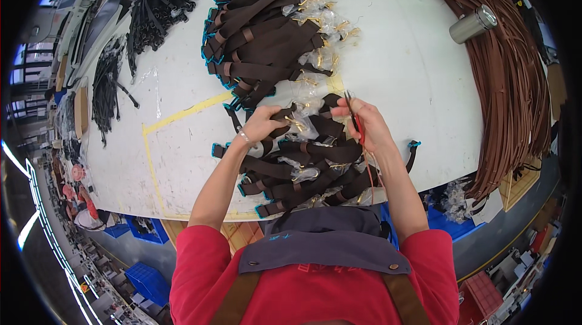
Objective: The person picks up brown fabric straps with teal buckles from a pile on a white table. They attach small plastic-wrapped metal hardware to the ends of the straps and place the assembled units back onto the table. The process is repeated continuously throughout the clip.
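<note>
My left hand (265, 122) is closed on a dark brown strap (280, 131) beside gold-coloured metal hardware (296, 122) in clear plastic wrap. In my right hand (368, 124) is a pair of red-handled scissors (358, 124), dark blades pointing up and away from me. Its fingertips are close to another bit of brown strap (330, 102); I cannot tell whether they touch it. Beneath and in front of both hands lies a loose pile of brown straps (321, 152) with bright blue-edged ends, some of the pile hidden by the hands.
Farther off on the white table (412, 76) is a larger heap of brown straps (260, 40). Black straps (154, 13) lie at the left. A steel tumbler (473, 24) stands beside long brown strips (509, 82) at the right. Blue crates (148, 282) sit below the table.
</note>
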Tool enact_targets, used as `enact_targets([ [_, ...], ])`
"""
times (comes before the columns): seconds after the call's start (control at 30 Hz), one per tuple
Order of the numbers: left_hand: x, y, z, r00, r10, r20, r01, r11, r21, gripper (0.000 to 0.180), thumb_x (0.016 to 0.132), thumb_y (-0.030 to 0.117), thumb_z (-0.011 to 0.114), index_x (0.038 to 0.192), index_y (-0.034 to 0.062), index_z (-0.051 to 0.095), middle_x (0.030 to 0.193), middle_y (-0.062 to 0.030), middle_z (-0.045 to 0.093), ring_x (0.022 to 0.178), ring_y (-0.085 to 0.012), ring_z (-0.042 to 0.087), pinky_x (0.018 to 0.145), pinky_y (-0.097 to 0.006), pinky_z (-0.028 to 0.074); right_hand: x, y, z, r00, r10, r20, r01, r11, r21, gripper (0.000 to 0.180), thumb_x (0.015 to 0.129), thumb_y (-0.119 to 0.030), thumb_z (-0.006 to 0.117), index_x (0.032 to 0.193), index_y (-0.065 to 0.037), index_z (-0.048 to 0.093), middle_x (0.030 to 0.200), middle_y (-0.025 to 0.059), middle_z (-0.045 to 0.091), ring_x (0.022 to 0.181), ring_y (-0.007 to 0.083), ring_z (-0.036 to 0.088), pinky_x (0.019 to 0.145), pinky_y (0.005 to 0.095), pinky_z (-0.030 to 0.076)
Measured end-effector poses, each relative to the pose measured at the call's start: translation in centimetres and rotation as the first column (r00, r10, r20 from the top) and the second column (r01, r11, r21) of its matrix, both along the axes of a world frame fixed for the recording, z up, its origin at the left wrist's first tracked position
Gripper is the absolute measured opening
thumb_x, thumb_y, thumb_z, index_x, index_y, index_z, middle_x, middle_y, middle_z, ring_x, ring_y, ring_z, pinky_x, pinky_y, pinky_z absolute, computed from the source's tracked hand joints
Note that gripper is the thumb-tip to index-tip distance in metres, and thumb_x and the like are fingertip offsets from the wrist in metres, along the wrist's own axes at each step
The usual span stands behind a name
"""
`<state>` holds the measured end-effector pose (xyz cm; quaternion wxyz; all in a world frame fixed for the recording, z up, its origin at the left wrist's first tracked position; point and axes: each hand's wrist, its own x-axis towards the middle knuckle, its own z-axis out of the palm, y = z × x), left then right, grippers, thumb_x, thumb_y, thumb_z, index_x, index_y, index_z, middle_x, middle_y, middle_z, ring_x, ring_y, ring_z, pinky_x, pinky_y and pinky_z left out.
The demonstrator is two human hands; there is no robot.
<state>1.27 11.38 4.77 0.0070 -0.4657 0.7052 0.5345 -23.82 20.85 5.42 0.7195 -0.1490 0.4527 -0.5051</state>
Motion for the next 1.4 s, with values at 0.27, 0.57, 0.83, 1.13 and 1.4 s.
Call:
enact_targets([
  [0.27, 3.0, 2.1, 5.2, 0.68, 0.594, -0.43, -0.389, 0.789, 0.476, 0.038, 0.076, -0.002, 0.052, 0.113, 0.0012, 0.047, 0.094, -0.0025, 0.054, 0.083, -0.009, 0.051, 0.072, -0.023, 0.042, 8.2, -2.8, -1.6, 0.826, 0.465, 0.318, -0.484, 0.875, -0.025, 0.029, 0.087, -0.027, 0.044, 0.095, -0.001, 0.054, 0.09, 0.0164, 0.061, 0.04, 0.0056, 0.038, 0.033, 0.0164, 0.029],
  [0.57, 2.7, 0.4, 4.7, 0.619, 0.625, -0.475, -0.327, 0.756, 0.567, 0.046, 0.064, -0.011, 0.054, 0.108, 0.0012, 0.05, 0.092, -0.0054, 0.057, 0.081, -0.0133, 0.057, 0.073, -0.026, 0.047, 7.7, 1.2, -0.8, 0.782, 0.504, 0.367, -0.474, 0.863, -0.174, 0.027, 0.086, -0.021, 0.048, 0.098, 0.002, 0.056, 0.092, 0.013, 0.061, 0.041, 0.0032, 0.039, 0.035, 0.0167, 0.03],
  [0.83, 0.3, -1.2, 1.4, 0.754, 0.584, -0.302, -0.535, 0.812, 0.233, 0.017, 0.075, 0.012, 0.061, 0.081, -0.0004, 0.051, 0.057, -0.0032, 0.047, 0.047, -0.0083, 0.042, 0.047, -0.024, 0.038, 4.5, 4.1, 1.3, 0.736, 0.67, -0.097, -0.677, 0.73, -0.092, 0.03, 0.082, -0.02, 0.053, 0.101, 0.003, 0.056, 0.083, 0.0047, 0.063, 0.045, 0.0012, 0.039, 0.038, 0.0163, 0.031],
  [1.13, -8.8, 1.6, -5.0, 0.902, -0.36, 0.239, 0.426, 0.831, -0.357, 0.031, 0.061, 0.0, 0.054, 0.092, -0.0027, 0.045, 0.098, -0.0205, 0.049, 0.092, -0.0393, 0.049, 0.079, -0.043, 0.04, -1.6, 6.9, 1.2, 0.844, 0.536, -0.037, -0.537, 0.84, -0.079, 0.029, 0.085, -0.021, 0.051, 0.103, 0.001, 0.056, 0.081, 0.0065, 0.064, 0.042, 0.0014, 0.039, 0.037, 0.014, 0.031],
  [1.4, -4.4, 0.2, 4.8, 0.957, -0.174, 0.234, 0.229, 0.945, -0.234, 0.023, 0.066, 0.002, 0.062, 0.086, -0.0031, 0.052, 0.082, -0.0143, 0.057, 0.077, -0.0258, 0.057, 0.068, -0.034, 0.044, -2.2, 1.8, -0.3, 0.987, -0.118, 0.106, 0.122, 0.992, -0.035, 0.031, 0.089, -0.025, 0.042, 0.099, 0.002, 0.052, 0.096, 0.0157, 0.059, 0.04, 0.006, 0.039, 0.035, 0.0169, 0.031],
])
